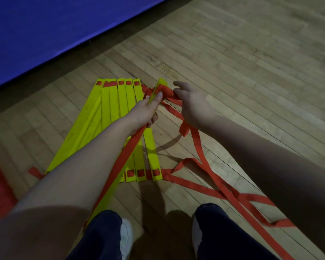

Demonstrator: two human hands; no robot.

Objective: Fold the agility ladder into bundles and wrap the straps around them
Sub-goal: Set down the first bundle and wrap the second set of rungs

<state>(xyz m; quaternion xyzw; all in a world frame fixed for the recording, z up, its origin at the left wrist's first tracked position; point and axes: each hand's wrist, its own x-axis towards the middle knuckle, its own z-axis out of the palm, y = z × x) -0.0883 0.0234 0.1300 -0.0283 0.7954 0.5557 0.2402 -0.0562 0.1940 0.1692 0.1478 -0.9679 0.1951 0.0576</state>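
Yellow rungs (121, 102): seven I can count
Red straps (195, 182): too tangled to count
My hands: two, left hand (148, 109) and right hand (191, 104)
My shoes (127, 239): two
Blue mat (45, 34): one

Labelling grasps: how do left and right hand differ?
Left hand grips a yellow rung and a red strap; right hand reaches loose-fingered to the strap wad, any pinch hidden. Left hand is over the flat rungs, right hand over floor. Both meet at the rung's far end.

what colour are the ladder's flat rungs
Bright yellow; the flat plastic rungs show best in the head view.
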